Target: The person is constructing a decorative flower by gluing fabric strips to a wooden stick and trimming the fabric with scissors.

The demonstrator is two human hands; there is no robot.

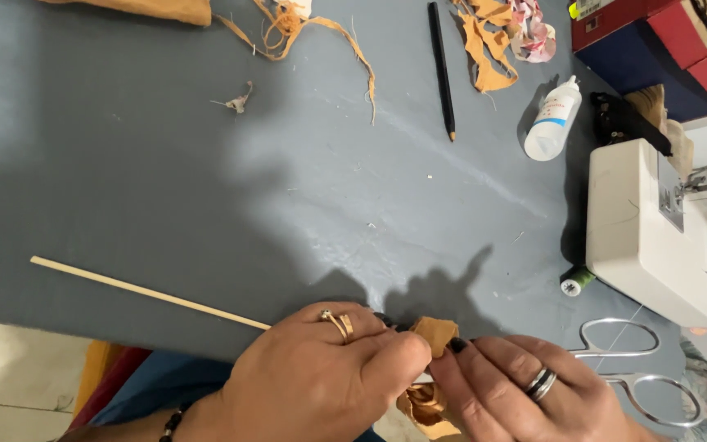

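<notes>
Two hands work at the near edge of the grey desk [165, 164], and most of what could go wrong sits around them. Largest, the white sewing machine [656, 229] stands just right of the work; a wide elbow swing could knock it. Scissors [632, 368] lie beside the right hand [533, 393], where a careless reach might meet the blades. The thin wooden stick [149, 292] runs under the left hand [312, 385] and looks easy to snap if pressed hard. Smallest, the tan fabric scrap [435, 334] is pinched between both hands' fingertips at the desk edge; a loose grip would likely let it unroll or drop.
</notes>
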